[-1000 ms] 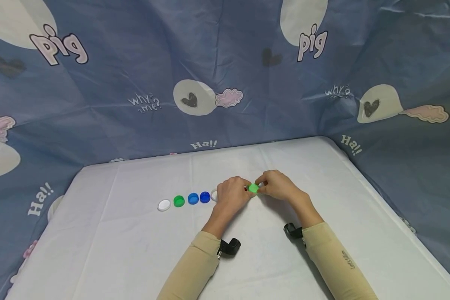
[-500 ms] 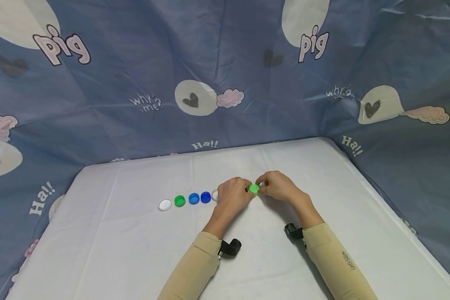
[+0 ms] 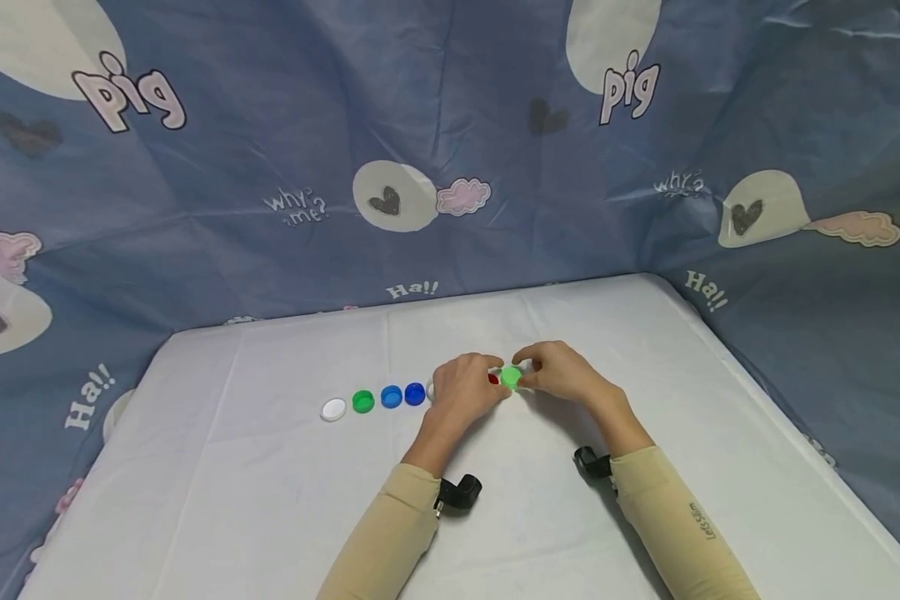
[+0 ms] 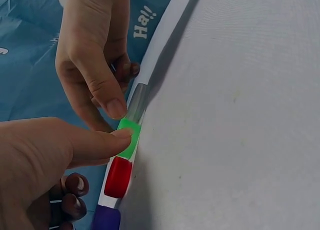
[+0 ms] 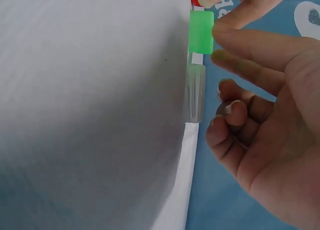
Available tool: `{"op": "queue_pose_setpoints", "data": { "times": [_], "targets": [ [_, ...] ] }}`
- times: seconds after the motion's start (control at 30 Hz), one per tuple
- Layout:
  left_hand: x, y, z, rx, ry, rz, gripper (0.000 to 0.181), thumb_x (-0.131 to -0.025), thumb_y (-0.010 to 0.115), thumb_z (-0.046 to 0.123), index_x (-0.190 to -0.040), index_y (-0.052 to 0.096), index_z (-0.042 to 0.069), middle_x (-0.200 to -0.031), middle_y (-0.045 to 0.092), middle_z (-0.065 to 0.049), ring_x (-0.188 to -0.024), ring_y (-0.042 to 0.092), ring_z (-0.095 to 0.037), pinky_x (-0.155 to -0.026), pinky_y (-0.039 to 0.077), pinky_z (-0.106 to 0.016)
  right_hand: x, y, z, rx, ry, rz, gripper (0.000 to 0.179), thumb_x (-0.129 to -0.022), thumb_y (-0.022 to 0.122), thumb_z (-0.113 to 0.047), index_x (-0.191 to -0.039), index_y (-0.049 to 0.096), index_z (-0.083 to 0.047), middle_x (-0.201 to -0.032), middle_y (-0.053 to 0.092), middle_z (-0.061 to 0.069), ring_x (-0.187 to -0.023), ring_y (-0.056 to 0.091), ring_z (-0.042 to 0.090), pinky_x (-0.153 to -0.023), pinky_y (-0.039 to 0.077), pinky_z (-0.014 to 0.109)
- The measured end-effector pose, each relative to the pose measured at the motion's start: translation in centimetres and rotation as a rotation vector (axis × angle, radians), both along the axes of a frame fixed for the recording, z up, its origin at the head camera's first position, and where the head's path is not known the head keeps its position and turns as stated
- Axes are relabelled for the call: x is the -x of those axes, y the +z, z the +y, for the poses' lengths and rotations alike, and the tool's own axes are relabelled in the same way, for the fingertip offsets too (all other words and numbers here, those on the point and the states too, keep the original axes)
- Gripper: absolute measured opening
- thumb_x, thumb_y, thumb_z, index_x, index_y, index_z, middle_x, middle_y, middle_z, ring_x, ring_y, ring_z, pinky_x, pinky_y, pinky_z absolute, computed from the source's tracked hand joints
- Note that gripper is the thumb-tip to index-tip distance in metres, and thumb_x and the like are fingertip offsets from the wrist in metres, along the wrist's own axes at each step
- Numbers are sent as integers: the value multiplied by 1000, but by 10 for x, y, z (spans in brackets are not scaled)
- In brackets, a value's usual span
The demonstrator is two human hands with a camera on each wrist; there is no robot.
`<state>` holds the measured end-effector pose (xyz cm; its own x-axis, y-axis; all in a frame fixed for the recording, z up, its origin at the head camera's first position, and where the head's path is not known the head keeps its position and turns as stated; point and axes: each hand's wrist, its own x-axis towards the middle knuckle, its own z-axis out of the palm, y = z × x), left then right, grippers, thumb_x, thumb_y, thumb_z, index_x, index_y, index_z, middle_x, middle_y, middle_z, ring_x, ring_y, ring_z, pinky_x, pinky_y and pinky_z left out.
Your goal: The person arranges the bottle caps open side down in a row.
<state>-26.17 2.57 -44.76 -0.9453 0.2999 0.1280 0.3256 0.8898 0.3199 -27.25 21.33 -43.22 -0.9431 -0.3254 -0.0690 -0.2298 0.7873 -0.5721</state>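
Flanking a green cap (image 3: 511,377), both hands' fingers (image 3: 494,362) (image 3: 526,353) gape; left wrist view adds a purple cap (image 4: 106,219).

We seem to be in a makeshift filming corner, though we cannot tell what kind of building holds it. We see a table (image 3: 270,500) under a white cover, walled in by a hanging blue cartoon-print sheet (image 3: 450,258) reading "pig" and "Ha!!", and small black cameras (image 3: 461,492) at the person's wrists.
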Motion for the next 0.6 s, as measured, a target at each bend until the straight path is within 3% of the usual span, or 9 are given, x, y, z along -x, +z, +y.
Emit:
{"op": "queue_pose_setpoints", "data": {
  "times": [0.33, 0.6],
  "targets": [
    [0, 0, -11, 11, 3, -6, 45, -78, 82, 44, -121, 72, 32, -118, 73, 4, -100, 69, -17, -70, 51, -36, 3, -4, -8, 18, 15, -10, 34, -83, 76, -16, -117, 73, -14, -74, 58, 1, -64, 48, 13, -59, 40, 28],
    [0, -2, -24, -1, 13, -1, 42, -79, 82, 42, -118, 74, 30, -114, 75, 3, -97, 70, -18, -67, 49, -33, 2, 1, -16, -9, 17, -14, 32, -84, 75, -16, -115, 74, -14, -85, 65, 2, -73, 51, 16, -63, 42, 29]
  ]
}}
